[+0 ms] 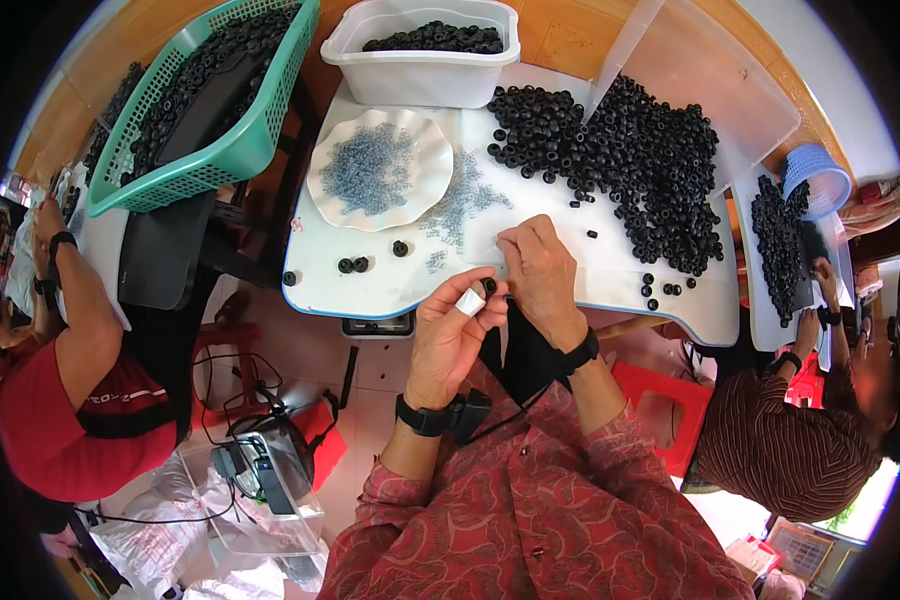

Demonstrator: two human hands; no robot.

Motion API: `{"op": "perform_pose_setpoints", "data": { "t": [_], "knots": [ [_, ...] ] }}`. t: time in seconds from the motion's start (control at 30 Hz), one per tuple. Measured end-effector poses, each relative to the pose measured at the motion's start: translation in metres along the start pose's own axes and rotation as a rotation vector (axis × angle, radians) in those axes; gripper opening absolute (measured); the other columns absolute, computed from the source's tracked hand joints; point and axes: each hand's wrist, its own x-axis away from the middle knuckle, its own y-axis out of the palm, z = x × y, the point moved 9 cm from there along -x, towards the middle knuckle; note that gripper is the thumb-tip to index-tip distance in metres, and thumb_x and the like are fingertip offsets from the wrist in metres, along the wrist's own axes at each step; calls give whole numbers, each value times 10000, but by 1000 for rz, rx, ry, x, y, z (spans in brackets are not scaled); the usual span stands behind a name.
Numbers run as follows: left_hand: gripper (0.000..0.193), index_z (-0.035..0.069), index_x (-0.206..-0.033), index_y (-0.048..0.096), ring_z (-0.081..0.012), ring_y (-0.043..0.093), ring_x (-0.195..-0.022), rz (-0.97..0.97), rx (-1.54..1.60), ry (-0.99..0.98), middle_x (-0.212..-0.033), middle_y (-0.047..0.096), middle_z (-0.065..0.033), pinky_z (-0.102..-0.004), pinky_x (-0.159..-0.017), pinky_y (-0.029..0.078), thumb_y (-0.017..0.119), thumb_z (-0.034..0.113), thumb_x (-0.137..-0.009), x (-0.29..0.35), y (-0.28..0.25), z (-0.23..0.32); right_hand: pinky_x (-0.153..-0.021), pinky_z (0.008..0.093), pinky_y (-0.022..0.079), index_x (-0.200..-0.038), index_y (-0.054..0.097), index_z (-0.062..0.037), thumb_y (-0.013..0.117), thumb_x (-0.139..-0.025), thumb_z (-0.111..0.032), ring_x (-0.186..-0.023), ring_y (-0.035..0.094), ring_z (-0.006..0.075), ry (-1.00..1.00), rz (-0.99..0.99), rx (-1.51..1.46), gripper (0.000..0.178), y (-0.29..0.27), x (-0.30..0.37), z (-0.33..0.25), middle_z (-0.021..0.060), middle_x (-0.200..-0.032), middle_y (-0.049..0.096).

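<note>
Just off the table's front edge, my left hand [440, 335] pinches a small black round part [488, 286] with a hole in it. A white wrap [470, 302] covers that thumb. Right beside it, my right hand [542, 275] is closed, thumb against curled fingers, close above the table edge. Whatever lies between its fingertips is too small to make out. Small clear bits [455, 215] are strewn on the table beyond my hands. More of them lie in a white scalloped plate [435, 190].
A large pile of black parts [660, 150] spreads at right, by a clear plastic panel [745, 90]. A white tub [420, 75] and a green basket [185, 180] hold more. A few loose parts [353, 265] sit near the front edge. People work at left and right.
</note>
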Motion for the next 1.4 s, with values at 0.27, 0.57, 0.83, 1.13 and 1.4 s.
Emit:
{"op": "perform_pose_setpoints", "data": {
  "t": [0.27, 0.57, 0.83, 1.13, 1.4],
  "knots": [
    [266, -50, -1240, 619, -173, 685, -862, 44, -86, 74, -1069, 687, -145, -294, -783, 593, 574, 25, -989, 0, -1, 5, -615, 420, 499, -952, 585, -12, 635, -872, 12, -738, 614, 333, -38, -87, -195, 98, -21, 13, -21, 139, -905, 561],
    [245, -46, -1213, 644, -148, 664, -840, 66, -172, 108, -1019, 661, -71, -282, -765, 581, 588, 26, -986, 0, 4, 2, -604, 405, 505, -950, 561, -6, 647, -875, 3, -718, 617, 324, -122, -152, -212, 115, -33, 25, -39, 133, -906, 550],
    [243, -38, -1211, 652, -146, 675, -830, 97, -343, 115, -1014, 681, -81, -280, -766, 586, 587, 45, -992, 2, 4, 1, -631, 417, 494, -945, 548, -17, 641, -894, -39, -762, 619, 331, -107, -280, -145, 108, -30, 26, -33, 132, -916, 543],
    [250, -35, -1218, 644, -138, 673, -820, 6, -269, 32, -1012, 694, -91, -264, -741, 581, 586, 57, -993, -1, 8, -11, -660, 374, 517, -957, 524, -23, 626, -942, -72, -762, 658, 296, 135, -339, -355, 115, -26, 27, -14, 143, -883, 604],
    [298, -44, -1244, 623, -142, 633, -809, -11, -29, -69, -1000, 680, -83, -266, -739, 535, 624, 60, -965, 1, 10, -19, -659, 295, 510, -1005, 539, -4, 547, -973, 14, -750, 637, 177, 174, -269, -617, 38, -32, 32, -15, 117, -869, 613]
  ]
}}
